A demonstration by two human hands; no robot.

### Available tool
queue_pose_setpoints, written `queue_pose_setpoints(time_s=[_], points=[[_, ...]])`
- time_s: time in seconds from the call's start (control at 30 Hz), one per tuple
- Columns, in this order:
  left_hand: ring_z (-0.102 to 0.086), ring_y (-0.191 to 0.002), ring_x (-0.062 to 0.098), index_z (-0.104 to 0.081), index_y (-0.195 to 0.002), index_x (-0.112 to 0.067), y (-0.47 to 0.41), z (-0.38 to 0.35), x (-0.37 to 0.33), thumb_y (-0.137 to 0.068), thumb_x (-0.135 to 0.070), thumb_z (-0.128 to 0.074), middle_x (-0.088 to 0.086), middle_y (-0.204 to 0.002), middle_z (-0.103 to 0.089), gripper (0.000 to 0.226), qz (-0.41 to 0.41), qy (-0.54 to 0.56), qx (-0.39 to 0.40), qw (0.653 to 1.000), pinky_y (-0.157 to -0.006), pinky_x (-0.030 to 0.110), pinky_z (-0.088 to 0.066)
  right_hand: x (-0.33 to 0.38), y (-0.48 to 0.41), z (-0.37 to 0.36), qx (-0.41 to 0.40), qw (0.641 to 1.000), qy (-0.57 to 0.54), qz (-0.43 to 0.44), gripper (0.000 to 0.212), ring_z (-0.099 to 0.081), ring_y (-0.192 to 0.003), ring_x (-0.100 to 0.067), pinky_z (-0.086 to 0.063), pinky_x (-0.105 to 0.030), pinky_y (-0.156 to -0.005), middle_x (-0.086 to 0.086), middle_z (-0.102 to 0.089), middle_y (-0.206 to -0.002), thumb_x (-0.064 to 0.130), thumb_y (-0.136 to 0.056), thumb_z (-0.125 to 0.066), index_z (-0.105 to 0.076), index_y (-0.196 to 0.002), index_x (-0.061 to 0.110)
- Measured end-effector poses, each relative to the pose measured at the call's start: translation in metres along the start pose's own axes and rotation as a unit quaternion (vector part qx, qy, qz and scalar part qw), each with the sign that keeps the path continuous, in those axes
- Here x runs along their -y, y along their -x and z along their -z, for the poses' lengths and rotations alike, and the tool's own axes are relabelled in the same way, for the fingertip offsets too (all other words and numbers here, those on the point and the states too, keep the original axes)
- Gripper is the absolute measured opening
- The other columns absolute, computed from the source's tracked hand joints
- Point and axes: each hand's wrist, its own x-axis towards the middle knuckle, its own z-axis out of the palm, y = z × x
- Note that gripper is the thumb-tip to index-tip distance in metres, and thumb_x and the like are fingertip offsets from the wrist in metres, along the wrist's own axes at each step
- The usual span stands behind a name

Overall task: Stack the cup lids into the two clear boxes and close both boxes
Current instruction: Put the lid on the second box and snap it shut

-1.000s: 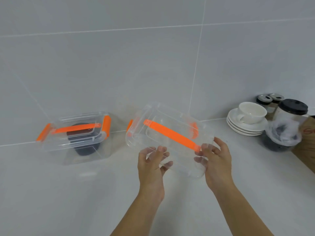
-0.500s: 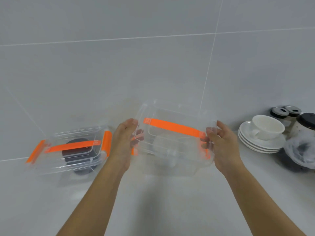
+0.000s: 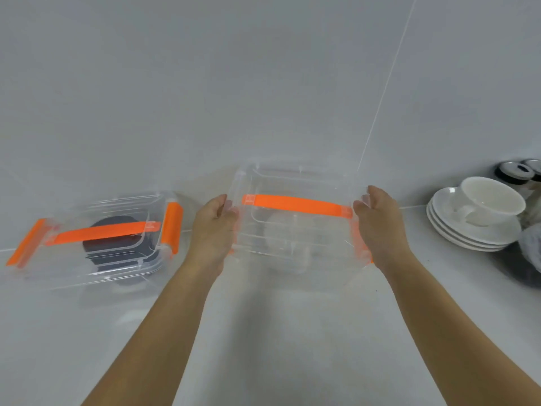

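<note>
Two hands hold the ends of the right clear box (image 3: 295, 227), which sits on the white counter (image 3: 263, 332) near the far wall. Its clear cover with the orange handle (image 3: 294, 204) lies on top. The left hand (image 3: 215, 227) presses flat on the left end, and the right hand (image 3: 380, 227) presses on the right end. Both hands are clamped on the box sides, where the orange clips are mostly hidden under the palms. Pale round cup lids (image 3: 285, 238) seem to sit inside, but they are hard to see.

To do this step well, I think both clips should be pushed up and over the cover edge together, so the cover stays flat and does not pop up on one side. The box is light and smooth, so it may slide if only one hand pushes.

Left of it stands the other clear box (image 3: 87, 244), with dark lids (image 3: 117, 244) inside and its cover on. Its orange clips (image 3: 172, 227) look pressed shut, though I cannot be sure.

Far right stands a white cup (image 3: 494, 200) on a pile of saucers (image 3: 468, 232), with dark-topped jars (image 3: 513, 171) behind. Grey wall tiles (image 3: 263, 83) rise at the back.
</note>
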Motion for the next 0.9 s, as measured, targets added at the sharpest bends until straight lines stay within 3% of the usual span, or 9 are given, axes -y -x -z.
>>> queue_pose_setpoints(time_s=[0.07,0.2,0.27,0.33,0.43,0.57,0.67,0.73,0.9], points=[[-0.057,-0.095,0.026,-0.06,-0.113,0.001,0.0,0.002,0.002,-0.092,-0.01,-0.048,0.018,-0.11,-0.063,0.026,-0.003,-0.009,0.0,1.0,-0.078,0.036,-0.041,-0.002,0.0,-0.003,0.006,1.0,0.009,0.003,0.048,-0.039,-0.134,-0.022,-0.028,-0.025,-0.101,-0.007,-0.042,-0.147,0.014,-0.096,-0.041,-0.036,-0.143,0.01],[-0.053,-0.123,0.035,-0.051,-0.131,-0.001,-0.001,0.002,0.009,-0.095,-0.012,-0.045,0.019,-0.134,-0.055,0.038,0.011,-0.035,0.001,0.999,-0.097,0.038,-0.043,-0.006,-0.002,-0.007,0.02,1.0,-0.007,-0.014,0.05,-0.039,-0.134,-0.022,-0.024,-0.02,-0.091,-0.006,-0.041,-0.146,0.013,-0.096,-0.041,-0.031,-0.145,0.013],[-0.058,-0.107,0.026,-0.057,-0.116,-0.004,0.001,0.001,0.012,-0.096,-0.013,-0.043,0.012,-0.116,-0.061,0.026,0.001,-0.046,0.005,0.999,-0.085,0.032,-0.043,-0.007,-0.002,-0.008,0.019,1.0,0.009,-0.014,0.047,-0.039,-0.132,-0.024,-0.024,-0.019,-0.087,-0.006,-0.045,-0.138,0.014,-0.097,-0.039,-0.034,-0.143,0.012],[-0.045,-0.081,0.019,-0.054,-0.096,-0.013,0.004,-0.001,0.012,-0.095,-0.012,-0.043,0.008,-0.088,-0.05,0.011,-0.02,-0.044,0.011,0.999,-0.067,0.029,-0.035,-0.007,-0.003,-0.009,0.018,0.999,0.037,-0.006,0.044,-0.042,-0.129,-0.025,-0.024,-0.02,-0.085,-0.006,-0.046,-0.137,0.014,-0.096,-0.038,-0.037,-0.14,0.008],[-0.038,-0.078,0.018,-0.05,-0.093,-0.019,0.005,-0.002,0.011,-0.095,-0.017,-0.045,0.004,-0.086,-0.045,0.006,-0.024,-0.05,0.013,0.998,-0.063,0.027,-0.031,-0.008,-0.004,-0.009,0.019,0.998,0.056,-0.008,0.042,-0.044,-0.124,-0.025,-0.025,-0.02,-0.082,-0.008,-0.045,-0.142,0.013,-0.096,-0.038,-0.039,-0.138,0.007],[-0.039,-0.077,0.019,-0.051,-0.093,-0.016,0.004,-0.003,0.01,-0.095,-0.022,-0.045,0.008,-0.085,-0.045,0.009,-0.012,-0.081,0.012,0.997,-0.066,0.03,-0.033,-0.01,-0.004,-0.009,0.028,0.997,0.069,0.001,0.025,-0.042,-0.095,-0.022,-0.028,-0.026,-0.071,0.0,-0.049,-0.101,0.009,-0.095,-0.038,-0.049,-0.118,0.008],[-0.039,-0.073,0.017,-0.051,-0.088,-0.014,0.005,-0.003,0.016,-0.096,-0.024,-0.042,0.003,-0.08,-0.044,0.015,-0.031,-0.118,0.01,0.992,-0.067,0.03,-0.033,-0.012,-0.006,-0.009,0.033,0.996,0.082,0.004,0.018,-0.037,-0.089,-0.019,-0.03,-0.026,-0.067,0.005,-0.044,-0.089,0.009,-0.094,-0.038,-0.054,-0.095,0.017],[-0.034,-0.062,0.014,-0.042,-0.072,-0.015,0.003,-0.003,0.022,-0.097,-0.026,-0.04,-0.003,-0.07,-0.037,0.027,-0.062,-0.154,0.017,0.986,-0.058,0.025,-0.029,-0.014,-0.007,-0.008,0.031,0.994,0.099,0.014,0.033,-0.034,-0.073,-0.019,-0.025,-0.024,-0.054,0.008,-0.032,-0.07,0.008,-0.093,-0.037,-0.034,-0.066,0.025],[-0.03,-0.055,0.012,-0.027,-0.064,-0.026,-0.003,0.0,0.026,-0.098,-0.025,-0.035,-0.006,-0.068,-0.028,0.035,-0.102,-0.247,0.051,0.962,-0.05,0.026,-0.024,-0.016,-0.003,-0.006,0.031,0.993,0.116,0.019,0.035,-0.025,-0.055,-0.015,-0.02,-0.029,-0.05,0.001,-0.026,-0.063,0.004,-0.091,-0.035,-0.021,-0.062,0.018]])
